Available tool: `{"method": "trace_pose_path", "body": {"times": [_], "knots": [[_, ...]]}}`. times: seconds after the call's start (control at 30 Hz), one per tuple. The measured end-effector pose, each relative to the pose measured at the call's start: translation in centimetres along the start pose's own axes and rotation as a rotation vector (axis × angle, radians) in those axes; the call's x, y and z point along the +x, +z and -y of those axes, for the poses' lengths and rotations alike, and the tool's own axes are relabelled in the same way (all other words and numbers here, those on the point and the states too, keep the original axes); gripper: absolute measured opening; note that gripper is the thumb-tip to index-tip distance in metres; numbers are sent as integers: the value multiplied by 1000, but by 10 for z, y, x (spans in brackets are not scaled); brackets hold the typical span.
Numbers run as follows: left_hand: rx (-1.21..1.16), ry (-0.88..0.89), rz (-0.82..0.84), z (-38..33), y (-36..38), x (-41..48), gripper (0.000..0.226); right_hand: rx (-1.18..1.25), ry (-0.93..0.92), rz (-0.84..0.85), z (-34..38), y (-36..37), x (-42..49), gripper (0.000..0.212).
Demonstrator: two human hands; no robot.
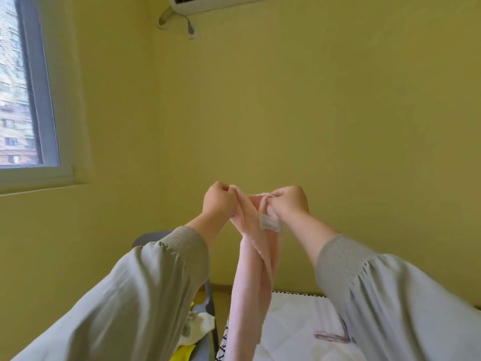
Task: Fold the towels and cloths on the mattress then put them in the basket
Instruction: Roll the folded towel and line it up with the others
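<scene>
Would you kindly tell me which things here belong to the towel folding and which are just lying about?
Job: pink towel, left hand, right hand, mattress, basket with cloths.
Idle: pinkish clip-like object on the mattress, window, air conditioner.

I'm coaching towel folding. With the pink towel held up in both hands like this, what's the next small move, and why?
Probably draw the hands apart to spread the top edge. The left hand and right hand pinch the pink towel close together, so it hangs bunched and twisted above the mattress; it likely needs opening flat before any fold.
</scene>
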State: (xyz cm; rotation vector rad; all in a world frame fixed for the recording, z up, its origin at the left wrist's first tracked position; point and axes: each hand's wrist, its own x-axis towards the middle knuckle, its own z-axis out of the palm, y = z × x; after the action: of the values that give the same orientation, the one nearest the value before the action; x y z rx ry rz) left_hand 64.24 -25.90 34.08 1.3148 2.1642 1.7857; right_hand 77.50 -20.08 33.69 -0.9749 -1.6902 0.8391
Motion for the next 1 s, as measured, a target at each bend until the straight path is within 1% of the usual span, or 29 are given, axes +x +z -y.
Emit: {"method": "trace_pose_path", "body": {"times": [0.1, 0.17, 0.23, 0.3, 0.33, 0.4, 0.43, 0.47, 0.53, 0.6, 0.67, 0.8, 0.87, 1.0], "knots": [[-2, -1, 23, 9, 30, 7, 18, -107, -20, -50, -28, -8, 20, 22], [76, 32, 21, 17, 45, 18, 22, -136, -3, -96, -45, -11, 35, 23], [140, 56, 55, 28, 54, 33, 17, -163, -5, -127, -62, -10, 49, 23], [149, 55, 135, 43, 61, 49, 8, -196, -9, -139, -81, -7, 60, 24], [150, 45, 189, 51, 64, 56, 8, -221, -3, -140, -92, -4, 64, 25], [218, 27, 307, 75, 68, 65, 18, -270, 25, -148, -114, 3, 73, 25], [281, 29, 339, 88, 69, 69, 25, -288, 36, -160, -124, 7, 75, 25], [340, 34, 337, 102, 70, 71, 29, -301, 41, -175, -133, 10, 78, 25], [378, 22, 257, 130, 72, 73, 27, -318, 55, -204, -148, 16, 83, 23], [379, -1, 183, 158, 75, 74, 28, -328, 95, -245, -162, 22, 89, 23], [370, -43, 127, 178, 75, 76, 23, -330, 125, -270, -173, 28, 93, 23], [309, -132, 11, 208, 73, 83, 20, -302, 195, -311, -193, 40, 91, 21], [275, -143, -9, 217, 74, 84, 21, -307, 207, -301, -202, 43, 89, 22], [171, -159, 13, 233, 76, 83, 20, -339, 175, -281, -217, 45, 86, 22]]}}
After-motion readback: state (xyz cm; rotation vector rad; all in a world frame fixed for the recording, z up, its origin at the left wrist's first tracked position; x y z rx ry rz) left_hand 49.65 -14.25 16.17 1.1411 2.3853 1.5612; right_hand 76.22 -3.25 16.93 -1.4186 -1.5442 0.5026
